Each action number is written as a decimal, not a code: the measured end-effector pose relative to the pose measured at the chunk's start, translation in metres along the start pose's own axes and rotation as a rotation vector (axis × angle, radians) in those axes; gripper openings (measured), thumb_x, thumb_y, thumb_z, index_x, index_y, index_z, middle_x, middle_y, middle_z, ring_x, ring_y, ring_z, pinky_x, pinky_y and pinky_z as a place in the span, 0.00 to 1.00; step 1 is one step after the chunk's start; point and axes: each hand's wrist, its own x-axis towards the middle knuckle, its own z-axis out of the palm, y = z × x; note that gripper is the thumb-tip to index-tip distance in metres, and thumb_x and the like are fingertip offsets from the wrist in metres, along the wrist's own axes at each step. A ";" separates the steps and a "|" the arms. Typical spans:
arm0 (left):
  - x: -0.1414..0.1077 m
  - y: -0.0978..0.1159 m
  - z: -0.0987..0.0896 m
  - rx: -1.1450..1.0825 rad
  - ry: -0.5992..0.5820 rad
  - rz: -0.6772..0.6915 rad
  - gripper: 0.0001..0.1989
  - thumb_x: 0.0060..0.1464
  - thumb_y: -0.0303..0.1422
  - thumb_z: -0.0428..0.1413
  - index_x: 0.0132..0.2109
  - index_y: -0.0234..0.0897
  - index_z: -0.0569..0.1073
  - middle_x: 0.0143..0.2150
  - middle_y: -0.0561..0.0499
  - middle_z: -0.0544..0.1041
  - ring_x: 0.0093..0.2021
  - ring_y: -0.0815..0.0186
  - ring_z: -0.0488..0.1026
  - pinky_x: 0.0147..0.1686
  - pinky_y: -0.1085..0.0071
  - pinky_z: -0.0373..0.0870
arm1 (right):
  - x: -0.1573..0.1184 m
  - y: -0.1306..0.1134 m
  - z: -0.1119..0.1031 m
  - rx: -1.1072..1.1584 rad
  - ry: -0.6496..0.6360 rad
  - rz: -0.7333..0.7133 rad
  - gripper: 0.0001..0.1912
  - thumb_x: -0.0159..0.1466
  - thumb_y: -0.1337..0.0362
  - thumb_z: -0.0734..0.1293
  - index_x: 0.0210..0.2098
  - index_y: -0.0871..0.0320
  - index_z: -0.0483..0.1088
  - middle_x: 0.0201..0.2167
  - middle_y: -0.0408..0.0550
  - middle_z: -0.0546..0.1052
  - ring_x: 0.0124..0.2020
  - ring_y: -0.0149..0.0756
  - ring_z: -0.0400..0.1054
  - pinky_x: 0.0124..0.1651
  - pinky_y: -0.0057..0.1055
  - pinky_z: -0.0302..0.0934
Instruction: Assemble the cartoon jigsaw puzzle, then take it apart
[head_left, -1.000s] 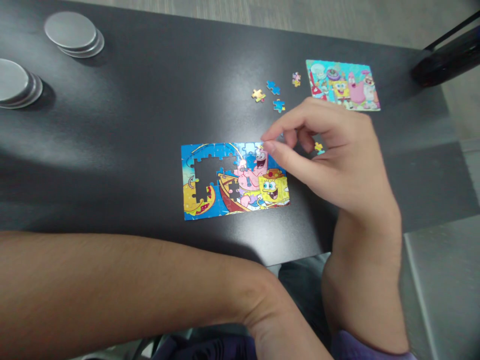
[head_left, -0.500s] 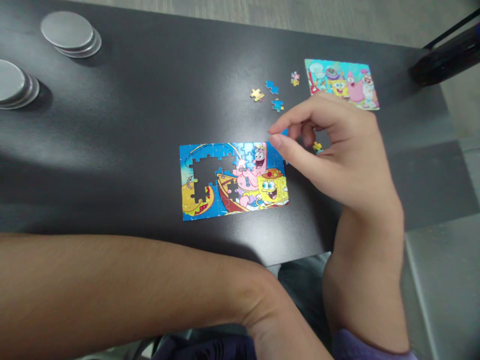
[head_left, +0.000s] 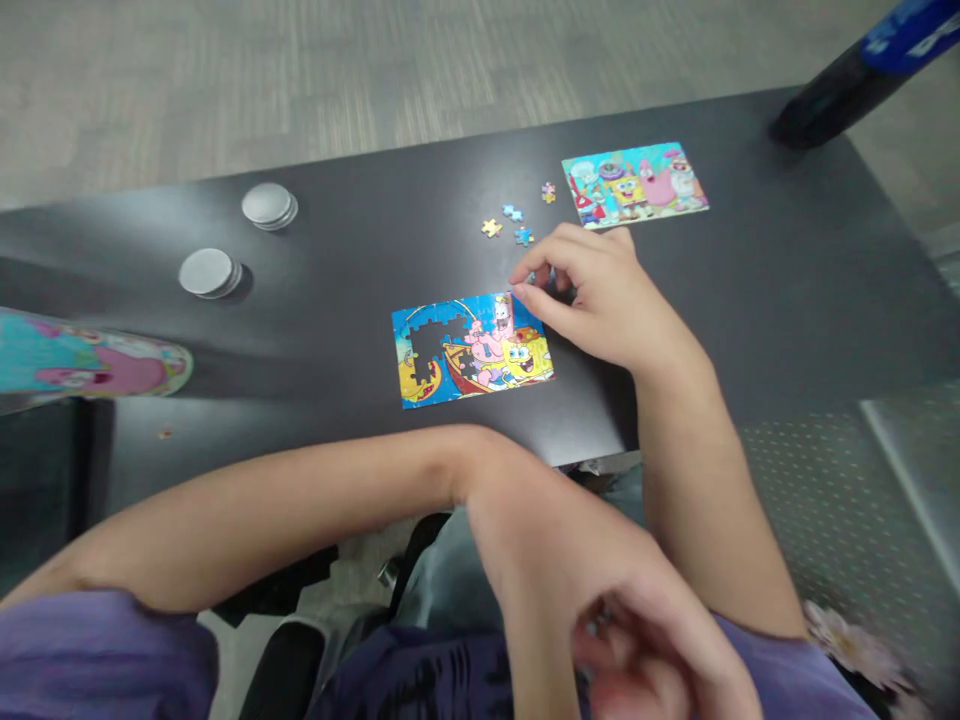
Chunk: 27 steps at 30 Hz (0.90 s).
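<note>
A partly assembled cartoon jigsaw puzzle (head_left: 529,357) lies on the dark table, with gaps in its left half and by the boat. Over its upper right edge is my right hand (head_left: 592,290), thumb and index finger pinched together; anything between the tips is too small to make out. Beyond it lie a yellow puzzle piece (head_left: 491,228), a blue piece (head_left: 513,213), another blue piece (head_left: 523,236) and a pink-yellow piece (head_left: 548,192). My left hand (head_left: 592,570) is close to the camera, bent back towards my body, fingers curled in; what they hold, if anything, is hidden.
A finished cartoon picture (head_left: 637,187) lies at the back right. Two stacks of grey discs (head_left: 266,204) stand left of the puzzle. A cartoon-printed container (head_left: 105,365) is at the left edge. A dark bottle-like cylinder (head_left: 821,105) stands at the far right corner.
The view has shifted back, showing more table, the printed container and my left hand with curled fingers. My right hand keeps its pinch and is now closer to the puzzle's upper edge.
</note>
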 end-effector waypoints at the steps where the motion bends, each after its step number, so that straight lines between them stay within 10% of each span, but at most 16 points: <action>1: -0.018 0.010 -0.004 0.048 0.068 -0.010 0.17 0.46 0.18 0.70 0.39 0.46 0.84 0.35 0.58 0.78 0.34 0.64 0.73 0.37 0.61 0.72 | 0.000 0.004 0.002 0.029 0.001 -0.002 0.01 0.76 0.54 0.77 0.47 0.38 0.85 0.49 0.45 0.89 0.45 0.55 0.78 0.67 0.67 0.63; 5: -0.093 0.012 -0.030 0.501 1.063 0.199 0.15 0.54 0.33 0.80 0.43 0.46 0.84 0.34 0.58 0.72 0.35 0.64 0.66 0.37 0.60 0.64 | 0.000 0.010 0.008 0.028 0.032 0.000 0.06 0.78 0.54 0.74 0.48 0.45 0.85 0.49 0.49 0.87 0.48 0.54 0.79 0.66 0.61 0.61; 8: -0.131 -0.013 -0.056 0.874 1.428 0.106 0.18 0.53 0.40 0.82 0.46 0.46 0.86 0.39 0.54 0.75 0.38 0.63 0.70 0.42 0.59 0.68 | -0.006 0.009 0.011 -0.001 0.059 0.023 0.09 0.81 0.55 0.71 0.49 0.48 0.84 0.49 0.52 0.85 0.49 0.55 0.79 0.67 0.59 0.62; 27: -0.129 -0.036 -0.070 1.093 1.585 -0.114 0.22 0.51 0.40 0.87 0.50 0.46 0.91 0.45 0.51 0.80 0.40 0.63 0.73 0.44 0.59 0.74 | -0.020 -0.005 0.022 -0.007 -0.003 0.028 0.08 0.80 0.56 0.78 0.56 0.46 0.85 0.58 0.55 0.86 0.63 0.63 0.81 0.70 0.61 0.61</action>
